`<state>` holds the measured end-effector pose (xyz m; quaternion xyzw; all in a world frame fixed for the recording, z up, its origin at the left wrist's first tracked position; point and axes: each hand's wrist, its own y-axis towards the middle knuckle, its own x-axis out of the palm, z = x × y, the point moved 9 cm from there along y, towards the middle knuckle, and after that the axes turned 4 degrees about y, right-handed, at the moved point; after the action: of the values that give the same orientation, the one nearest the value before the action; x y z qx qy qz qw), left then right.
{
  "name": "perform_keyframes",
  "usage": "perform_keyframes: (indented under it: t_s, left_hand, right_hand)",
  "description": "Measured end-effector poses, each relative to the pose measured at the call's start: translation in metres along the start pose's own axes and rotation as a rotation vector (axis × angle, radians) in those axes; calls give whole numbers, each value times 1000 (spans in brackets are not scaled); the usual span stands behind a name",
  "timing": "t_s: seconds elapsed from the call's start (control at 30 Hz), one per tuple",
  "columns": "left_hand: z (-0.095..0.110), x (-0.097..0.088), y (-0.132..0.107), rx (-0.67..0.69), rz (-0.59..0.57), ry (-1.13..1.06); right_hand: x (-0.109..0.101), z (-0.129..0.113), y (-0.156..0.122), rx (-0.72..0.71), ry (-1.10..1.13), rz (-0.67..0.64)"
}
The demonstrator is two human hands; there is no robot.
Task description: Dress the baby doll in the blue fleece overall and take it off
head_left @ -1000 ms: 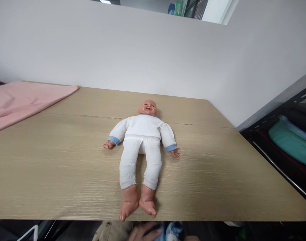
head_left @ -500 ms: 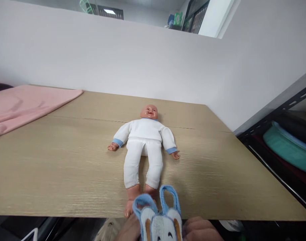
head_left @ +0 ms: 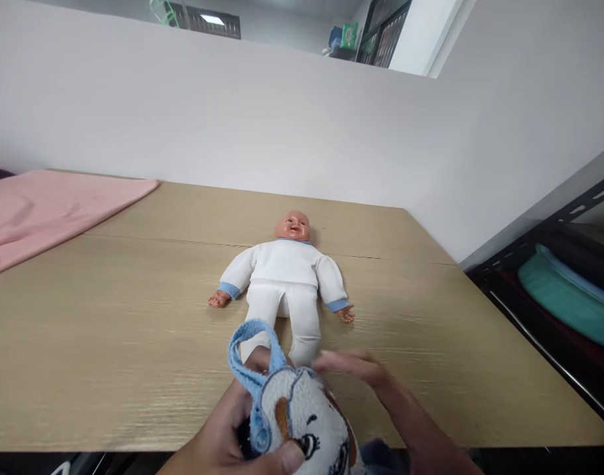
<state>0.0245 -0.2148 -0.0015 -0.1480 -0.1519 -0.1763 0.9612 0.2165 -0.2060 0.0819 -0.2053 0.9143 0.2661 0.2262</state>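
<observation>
At the front edge of the table, my left hand (head_left: 233, 429) is closed round a white cloth piece (head_left: 295, 406) that has an embroidered dog face and a blue loop strap (head_left: 247, 336). My left thumb presses on its front. My right hand (head_left: 354, 366) is beside the upper right of the cloth piece, its fingers pointing left and smeared by motion. Whether it grips anything does not show. Beyond both hands a baby doll (head_left: 285, 264) in a white top and trousers with blue cuffs lies on its back, head away from me. Its lower legs are hidden behind the hands and cloth.
The wooden table (head_left: 134, 343) reaches to a white wall (head_left: 233, 119). On the far left lies a pink cloth (head_left: 55, 208). A dark metal rack (head_left: 544, 336) with folded teal fabric (head_left: 569, 297) stands along the right side.
The dog-face cloth piece has come up and slightly left, and tilted. My left hand now shows round it. My right hand has moved up beside its upper right, and the second strap is no longer visible.
</observation>
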Motion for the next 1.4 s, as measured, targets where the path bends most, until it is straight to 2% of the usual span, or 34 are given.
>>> perform_keyframes:
  t_s: [0.07,0.1,0.17,0.23,0.3,0.37,0.43,0.5,0.6,0.67,0.77,0.87,0.93,1.03,1.1,1.2,1.3,1.4]
  left_hand:
    - [7,-3,7,76,-78,60]
    - [6,-8,9,101,-91,86]
    - [-5,-27,10,96,-45,118]
    - [-19,-47,9,45,27,144]
    - [-18,-62,10,48,71,205]
    - [0,-73,17,132,131,295]
    - [27,-82,28,240,190,371]
    - [52,-85,38,328,196,403]
    - [83,-78,46,445,147,490]
    - [93,-61,47,469,36,638]
    - [94,-31,48,436,-194,794]
    - [90,-17,53,324,-301,752]
    - [87,-14,58,275,-311,757]
    - [95,-6,56,380,-332,856]
    - [101,-3,50,454,-351,888]
    - [103,-4,39,468,-358,800]
    - [97,-10,29,453,-337,745]
    - [87,-21,26,382,-239,780]
  right_hand:
    - [6,1,11,40,57,-120]
    - [6,2,16,69,66,-133]
    - [4,2,23,93,67,-98]
    - [2,-4,29,52,100,-77]
    - [-1,-7,35,24,177,-65]
    - [-3,-8,40,18,267,-58]
    - [-8,-6,44,12,355,-20]
    - [-10,-1,47,35,392,22]
    - [-6,6,56,70,362,12]
    - [-1,2,64,10,350,-32]
    - [2,-3,76,-54,290,-67]
    - [-3,-4,82,-59,251,-44]
    - [-6,-7,81,-68,267,-33]
    - [-7,-9,73,-58,289,-48]
    - [-5,-5,67,16,216,-77]
    - [-1,3,63,106,55,-144]
    - [-3,-2,65,14,-9,-157]
    - [-9,-12,64,-102,7,-99]
